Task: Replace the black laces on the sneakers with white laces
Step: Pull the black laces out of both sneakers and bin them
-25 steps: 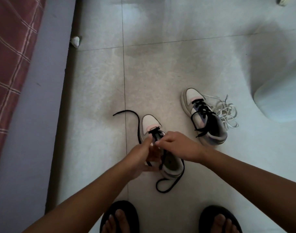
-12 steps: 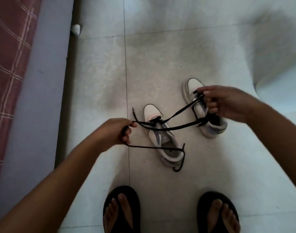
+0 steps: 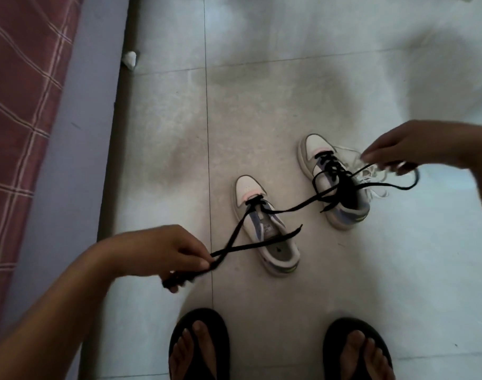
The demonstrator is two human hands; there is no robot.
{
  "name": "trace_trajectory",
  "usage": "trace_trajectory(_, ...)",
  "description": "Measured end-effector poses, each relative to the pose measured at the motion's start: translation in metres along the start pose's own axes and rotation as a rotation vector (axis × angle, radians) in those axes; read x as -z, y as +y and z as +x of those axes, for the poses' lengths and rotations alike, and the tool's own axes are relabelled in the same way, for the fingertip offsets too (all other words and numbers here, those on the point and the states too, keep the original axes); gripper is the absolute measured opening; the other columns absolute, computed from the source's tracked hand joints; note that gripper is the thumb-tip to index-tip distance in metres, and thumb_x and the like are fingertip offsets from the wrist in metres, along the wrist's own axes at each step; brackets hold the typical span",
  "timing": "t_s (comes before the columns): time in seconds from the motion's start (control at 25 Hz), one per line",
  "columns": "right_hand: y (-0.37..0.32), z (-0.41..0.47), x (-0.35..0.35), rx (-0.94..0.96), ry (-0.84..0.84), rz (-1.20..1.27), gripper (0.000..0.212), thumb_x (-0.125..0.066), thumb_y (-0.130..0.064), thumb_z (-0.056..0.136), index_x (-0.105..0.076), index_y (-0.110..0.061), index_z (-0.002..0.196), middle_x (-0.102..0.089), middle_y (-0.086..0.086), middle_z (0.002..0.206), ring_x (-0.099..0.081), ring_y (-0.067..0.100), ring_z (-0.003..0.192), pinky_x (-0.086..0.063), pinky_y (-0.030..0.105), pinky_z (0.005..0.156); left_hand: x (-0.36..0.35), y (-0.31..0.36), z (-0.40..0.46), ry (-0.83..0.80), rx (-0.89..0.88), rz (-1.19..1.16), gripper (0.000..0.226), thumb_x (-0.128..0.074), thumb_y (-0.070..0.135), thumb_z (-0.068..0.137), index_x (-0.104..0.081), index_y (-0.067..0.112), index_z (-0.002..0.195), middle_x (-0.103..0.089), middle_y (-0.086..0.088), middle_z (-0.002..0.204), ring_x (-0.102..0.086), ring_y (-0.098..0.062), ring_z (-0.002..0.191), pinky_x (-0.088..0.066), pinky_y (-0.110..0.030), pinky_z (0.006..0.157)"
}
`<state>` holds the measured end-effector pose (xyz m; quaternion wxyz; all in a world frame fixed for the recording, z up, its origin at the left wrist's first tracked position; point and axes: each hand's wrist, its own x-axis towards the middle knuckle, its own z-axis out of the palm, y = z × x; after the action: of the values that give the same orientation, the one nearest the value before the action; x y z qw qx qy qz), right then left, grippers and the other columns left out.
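Since half a second ago both my hands have swung wider apart, drawing the black lace (image 3: 289, 208) out until it stays threaded only through the lowest eyelets of the near sneaker (image 3: 264, 223). My left hand (image 3: 157, 253) pinches one run of it low by the bed edge (image 3: 103, 160); my right hand (image 3: 409, 148) pinches the other end, out over the white laces (image 3: 371, 174). Those lie tangled on the tiled floor (image 3: 261, 105) just beside the far sneaker (image 3: 333, 182), which is fully laced in black. Open tile lies ahead of both shoes. My sandalled feet (image 3: 198, 349) stand just behind the near sneaker.
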<state>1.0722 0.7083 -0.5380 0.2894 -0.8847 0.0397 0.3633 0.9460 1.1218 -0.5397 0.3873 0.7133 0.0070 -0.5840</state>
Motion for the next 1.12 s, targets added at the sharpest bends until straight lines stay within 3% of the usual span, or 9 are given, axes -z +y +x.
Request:
trace_trajectory(0.12, -0.025, 0.014, -0.070, 0.163, 0.114, -0.258, 0.019, -0.065, -0.026, 0.086, -0.070, -0.017, 0.101, -0.068, 0.002, 0.102, -0.060, 0.019, 0.095, -0.044, 0.029, 0.080, -0.022, 0.009, 0.043, -0.027, -0.022, 0.311, 0.025, -0.055, 0.037, 0.092, -0.071, 0.020, 0.101, -0.069, 0.008, 0.089, -0.063, -0.007, 0.081, -0.054, -0.025, 0.074)
trace_trajectory(0.2, -0.037, 0.017, -0.120, 0.216, 0.095, -0.269, 0.021, -0.059, -0.024, 0.090, -0.066, -0.014, 0.107, -0.064, 0.005, 0.110, -0.058, 0.022, 0.103, -0.041, 0.028, 0.084, -0.030, 0.013, 0.083, 0.209, -0.089, 0.441, 0.031, -0.050, 0.038, 0.095, -0.064, 0.011, 0.095, -0.060, 0.003, 0.085, -0.055, -0.012, 0.078, -0.043, -0.023, 0.065)
trace_trajectory(0.32, -0.044, 0.011, -0.185, 0.259, -0.035, -0.251, 0.033, -0.060, -0.033, 0.089, -0.054, -0.015, 0.116, -0.055, 0.006, 0.118, -0.052, 0.024, 0.108, -0.042, 0.031, 0.086, -0.042, 0.014, 0.128, 0.623, -0.089, 0.101, 0.039, -0.057, 0.040, 0.090, -0.047, 0.013, 0.117, -0.053, -0.001, 0.104, -0.053, -0.015, 0.093, -0.037, -0.019, 0.062)
trace_trajectory(0.48, -0.033, 0.001, -0.219, 0.419, 0.037, -0.764, 0.063, -0.066, -0.044, 0.078, -0.045, -0.021, 0.133, -0.036, 0.014, 0.136, -0.039, 0.028, 0.125, -0.036, 0.036, 0.097, -0.068, 0.006, 0.156, 0.569, 0.031, -0.342, 0.044, -0.065, 0.045, 0.084, -0.044, 0.010, 0.101, -0.053, -0.004, 0.087, -0.052, -0.012, 0.071, -0.042, -0.023, 0.057)
trace_trajectory(0.64, -0.030, -0.008, -0.213, 0.559, 0.132, -0.709, 0.033, -0.071, -0.038, 0.074, -0.071, -0.019, 0.100, -0.056, 0.013, 0.119, -0.055, 0.029, 0.109, -0.044, 0.032, 0.087, -0.066, 0.014, 0.136, 0.511, -0.066, -0.454, 0.020, -0.051, 0.022, 0.096, -0.050, 0.012, 0.079, -0.056, -0.010, 0.074, -0.053, -0.016, 0.057, -0.049, -0.030, 0.057)
trace_trajectory(0.76, -0.011, -0.012, -0.173, 0.325, 0.021, -0.622, 0.029, -0.046, -0.030, 0.093, -0.062, -0.010, 0.106, -0.055, 0.011, 0.113, -0.054, 0.027, 0.107, -0.043, 0.036, 0.088, -0.089, 0.027, 0.111, 0.280, -0.295, -0.254, 0.014, -0.044, 0.020, 0.099, -0.051, 0.018, 0.087, -0.058, -0.006, 0.083, -0.055, -0.013, 0.068, -0.049, -0.031, 0.069)
trace_trajectory(0.88, 0.011, -0.033, -0.129, -0.084, 0.023, -0.966, 0.033, -0.041, -0.019, 0.092, -0.050, -0.019, 0.124, -0.056, 0.002, 0.121, -0.054, 0.023, 0.113, -0.042, 0.033, 0.089, -0.105, 0.028, 0.100, 0.104, -0.584, 0.201, 0.023, -0.046, 0.025, 0.096, -0.063, 0.019, 0.112, -0.053, 0.000, 0.117, -0.047, -0.002, 0.107, -0.037, -0.012, 0.091)
trace_trajectory(0.96, 0.006, -0.047, -0.129, -0.098, 0.146, -1.147, 0.036, -0.042, -0.017, 0.089, -0.047, -0.024, 0.124, -0.053, -0.002, 0.122, -0.050, 0.020, 0.115, -0.041, 0.035, 0.089, -0.083, 0.025, 0.109, 0.295, -0.626, 0.303, 0.029, -0.051, 0.020, 0.095, -0.062, 0.014, 0.122, -0.049, -0.002, 0.130, -0.044, -0.006, 0.120, -0.033, -0.011, 0.098)
trace_trajectory(1.12, -0.037, -0.038, -0.184, 0.200, 0.099, -0.706, 0.034, -0.043, -0.035, 0.095, -0.042, -0.017, 0.123, -0.050, 0.006, 0.124, -0.049, 0.026, 0.114, -0.042, 0.036, 0.085, -0.019, 0.003, 0.143, 0.676, -0.457, 0.786, 0.047, -0.055, 0.012, 0.091, -0.046, 0.010, 0.136, -0.039, -0.009, 0.146, -0.035, -0.021, 0.135, -0.027, -0.027, 0.109)
